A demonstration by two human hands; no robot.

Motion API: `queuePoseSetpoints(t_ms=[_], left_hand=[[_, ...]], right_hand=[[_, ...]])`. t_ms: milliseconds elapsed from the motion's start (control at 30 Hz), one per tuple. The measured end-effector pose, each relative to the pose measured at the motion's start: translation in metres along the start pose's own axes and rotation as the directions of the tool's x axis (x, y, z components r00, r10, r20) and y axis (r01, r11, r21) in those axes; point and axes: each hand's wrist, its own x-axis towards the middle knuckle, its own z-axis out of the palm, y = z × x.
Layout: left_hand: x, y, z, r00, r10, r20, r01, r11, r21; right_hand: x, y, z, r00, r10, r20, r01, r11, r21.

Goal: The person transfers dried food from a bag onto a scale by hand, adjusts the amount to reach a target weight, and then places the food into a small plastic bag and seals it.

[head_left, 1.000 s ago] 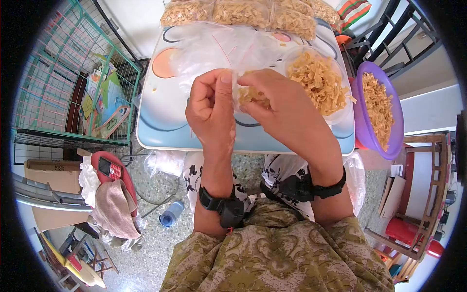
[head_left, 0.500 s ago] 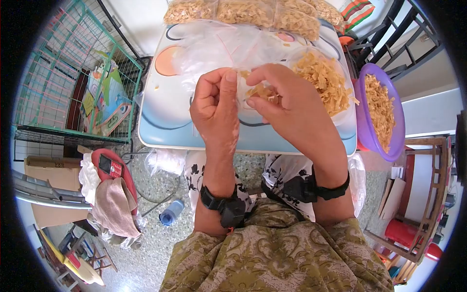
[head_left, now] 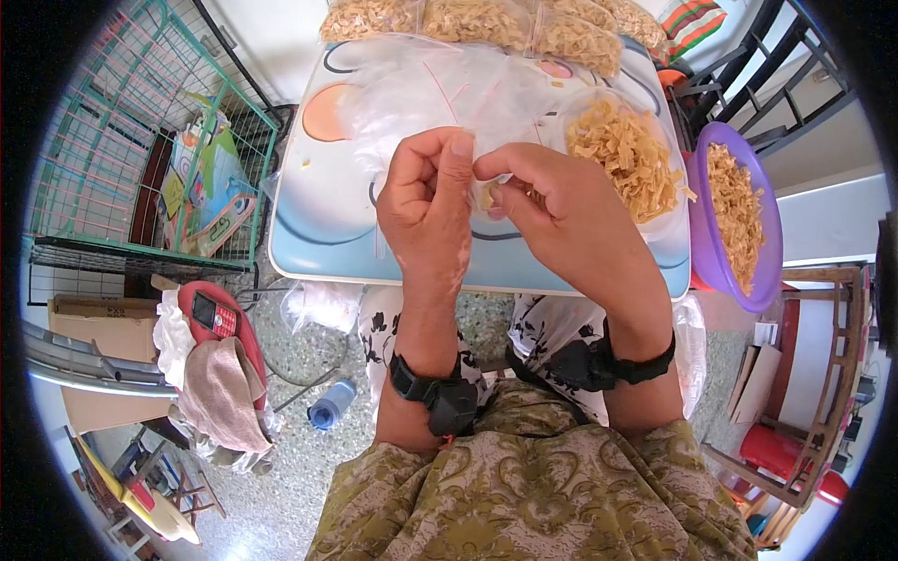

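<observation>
My left hand (head_left: 423,196) is closed, thumb pressed against the fingers, pinching the edge of a clear plastic bag over the table's middle. Just to its right, my right hand (head_left: 575,201) is curled at the bag's mouth, with a few yellowish dried strips (head_left: 536,195) partly showing between thumb and fingers. Much of the held bag is hidden by the hands. Beside my right hand, a clear bowl holds a heap of dried strips (head_left: 622,154). Behind both hands lies a pile of flat zip bags (head_left: 402,98) with red seal lines.
Filled bags of dried strips (head_left: 477,23) line the back of the patterned table (head_left: 318,210). A purple basin (head_left: 769,224) with more strips stands at the right. On the left are a green wire cage (head_left: 103,159) and a red stool (head_left: 245,341) bearing a phone and cloth.
My right hand has moved in toward the left hand, its fingertips now at the bag. Fewer of the strips show in its grasp. The view has shifted slightly.
</observation>
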Motion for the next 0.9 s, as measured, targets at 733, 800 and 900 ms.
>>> queuePoseSetpoints(t_ms=[733, 800, 900], left_hand=[[0.0, 0.001, 0.004, 1.0, 0.005, 0.027, -0.007, 0.998, 0.056], [-0.001, 0.002, 0.003, 0.999, -0.004, 0.039, 0.002, 0.999, 0.032], [0.0, 0.002, 0.0, 0.999, -0.02, 0.047, 0.018, 0.999, 0.027]], right_hand=[[-0.001, -0.003, -0.005, 0.995, -0.101, 0.002, 0.099, 0.974, -0.205], [0.0, -0.002, -0.004, 0.986, -0.159, 0.046, 0.165, 0.96, -0.227], [0.001, -0.005, -0.005, 0.991, -0.098, 0.091, 0.114, 0.976, -0.187]])
